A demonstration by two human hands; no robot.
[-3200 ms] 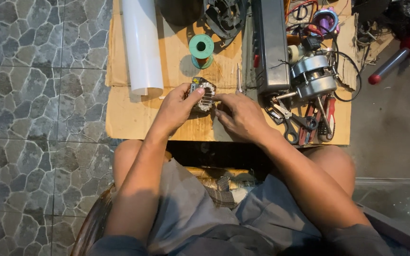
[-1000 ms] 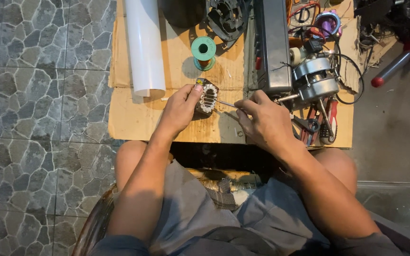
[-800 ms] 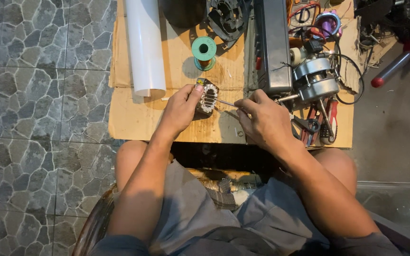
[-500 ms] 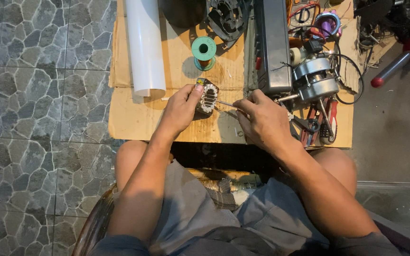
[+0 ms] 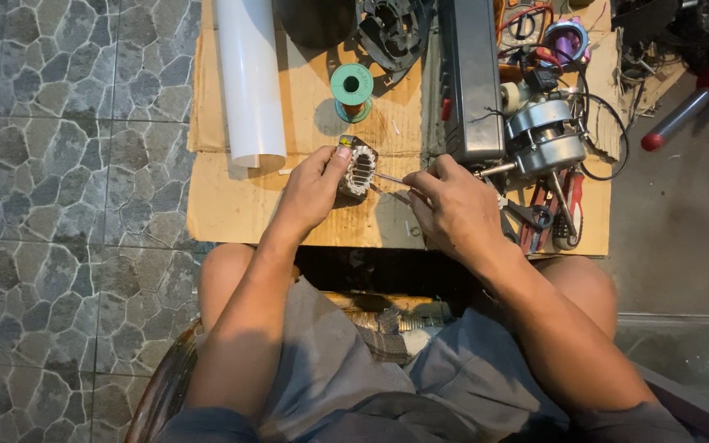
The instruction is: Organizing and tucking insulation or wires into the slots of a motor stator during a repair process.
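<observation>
Your left hand (image 5: 312,190) is gripping the small motor stator (image 5: 358,166) over the cardboard sheet (image 5: 231,209). Your right hand (image 5: 453,209) is pinching a thin metal probe (image 5: 390,178) into its core; winding work is looking midway, slots remaining

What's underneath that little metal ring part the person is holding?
Under the stator ring held by the left hand lies flattened brown cardboard. The right hand pokes a thin tool at it. The surface beneath the cardboard is hidden.

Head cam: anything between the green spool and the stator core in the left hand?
Nothing solid. In the head view only bare cardboard shows between the green spool and the stator core, which the left hand holds.
</observation>
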